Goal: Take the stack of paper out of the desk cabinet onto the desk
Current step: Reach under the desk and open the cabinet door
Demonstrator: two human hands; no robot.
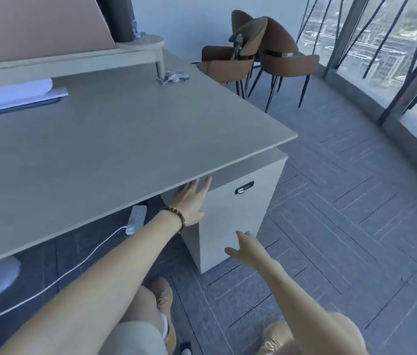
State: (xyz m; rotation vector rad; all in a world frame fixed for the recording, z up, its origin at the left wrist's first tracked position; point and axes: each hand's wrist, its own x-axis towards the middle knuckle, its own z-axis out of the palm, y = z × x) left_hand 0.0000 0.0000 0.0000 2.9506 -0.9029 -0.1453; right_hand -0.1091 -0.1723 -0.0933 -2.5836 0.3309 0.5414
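Note:
The pale desk cabinet [238,221] stands under the right end of the grey desk [115,149], its door closed, with a dark lock plate near the top. My left hand [192,201], with a bead bracelet at the wrist, lies flat with fingers spread on the door's upper left edge, just under the desktop. My right hand [246,248] hovers open beside the door's lower part, fingers spread and holding nothing. The stack of paper is hidden from view.
A laptop under white sheets [15,97] lies at the desk's far left. A white power strip [137,217] with its cable lies on the floor under the desk. Brown chairs [261,55] stand beyond the desk by the glass wall. My feet are below.

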